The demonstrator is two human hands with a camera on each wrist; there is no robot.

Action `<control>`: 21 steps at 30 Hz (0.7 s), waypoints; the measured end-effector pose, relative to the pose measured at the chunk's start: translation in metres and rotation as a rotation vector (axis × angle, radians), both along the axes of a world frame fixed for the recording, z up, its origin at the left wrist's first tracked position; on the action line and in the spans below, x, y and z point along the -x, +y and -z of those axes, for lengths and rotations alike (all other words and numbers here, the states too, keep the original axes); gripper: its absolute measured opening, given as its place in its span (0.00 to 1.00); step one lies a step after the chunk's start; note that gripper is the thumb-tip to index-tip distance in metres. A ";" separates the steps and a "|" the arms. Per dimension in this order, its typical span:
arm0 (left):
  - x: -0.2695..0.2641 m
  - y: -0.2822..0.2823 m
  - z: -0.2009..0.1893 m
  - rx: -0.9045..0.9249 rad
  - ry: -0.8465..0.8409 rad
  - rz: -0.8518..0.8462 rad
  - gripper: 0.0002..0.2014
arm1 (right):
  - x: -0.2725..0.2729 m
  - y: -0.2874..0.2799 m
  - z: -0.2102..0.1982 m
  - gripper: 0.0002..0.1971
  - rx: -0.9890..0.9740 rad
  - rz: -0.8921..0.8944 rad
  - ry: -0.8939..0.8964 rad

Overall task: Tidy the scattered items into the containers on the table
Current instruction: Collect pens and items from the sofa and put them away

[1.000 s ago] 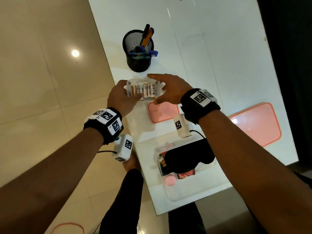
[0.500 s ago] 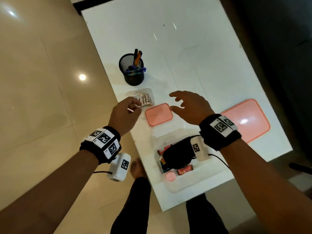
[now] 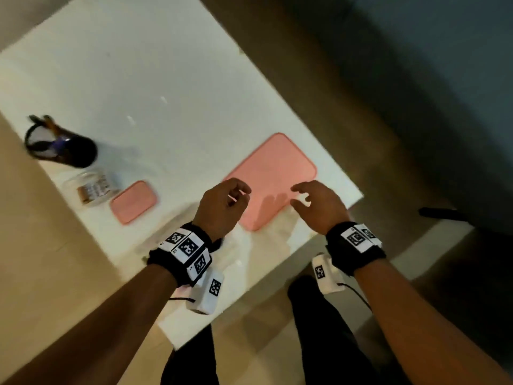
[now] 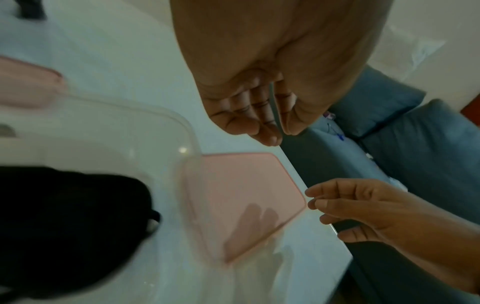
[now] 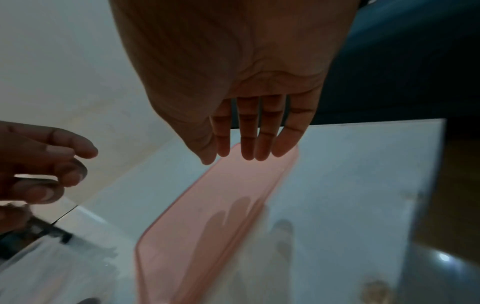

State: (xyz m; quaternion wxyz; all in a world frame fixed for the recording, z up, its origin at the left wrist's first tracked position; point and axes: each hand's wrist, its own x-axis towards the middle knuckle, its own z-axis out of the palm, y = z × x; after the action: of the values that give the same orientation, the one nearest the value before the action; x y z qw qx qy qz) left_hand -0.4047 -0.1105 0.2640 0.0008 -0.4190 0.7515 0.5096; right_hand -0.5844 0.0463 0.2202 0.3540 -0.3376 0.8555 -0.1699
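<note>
Neither hand is holding anything: the left hand [image 3: 223, 207] is hanging with its fingers loosely curled and empty, and the right hand [image 3: 319, 204] is reaching with fingers nearly straight and slightly apart, both hovering just above the near end of the large pink lid [image 3: 274, 179] without touching it. That lid is lying flat on the white table [image 3: 166, 65] close to the table's right edge. To the left of the lid, the clear storage box [image 4: 166, 127] with a black pouch [image 4: 64, 216] inside is sitting open, its rim just beside the lid in the left wrist view. Further left of the lid are lying a small pink lid [image 3: 134, 201], then a small clear box of batteries [image 3: 93, 187], also uncovered, and a black mesh pen cup [image 3: 61, 148]. Judging from this, the likely slip is the smooth, flat lid sliding off the nearby edge while fingertips are digging under its rim, or the bulging pouch keeping it from seating.
</note>
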 end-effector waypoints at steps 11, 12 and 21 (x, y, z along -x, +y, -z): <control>0.286 0.129 0.026 -0.141 -0.155 0.171 0.06 | 0.226 0.174 -0.009 0.18 -0.134 0.279 0.005; 0.309 0.132 0.024 -0.142 -0.124 0.181 0.06 | 0.245 0.184 -0.013 0.18 -0.136 0.300 0.030; 0.534 0.099 0.036 0.148 -0.057 0.359 0.27 | 0.417 0.202 -0.027 0.24 -0.147 0.452 0.157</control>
State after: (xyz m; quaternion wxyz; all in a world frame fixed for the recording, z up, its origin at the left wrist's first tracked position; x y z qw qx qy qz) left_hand -0.9391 -0.0112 0.2280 0.0823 -0.2913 0.8493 0.4325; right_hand -1.0014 0.2488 0.2476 0.2630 -0.1234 0.9442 -0.1553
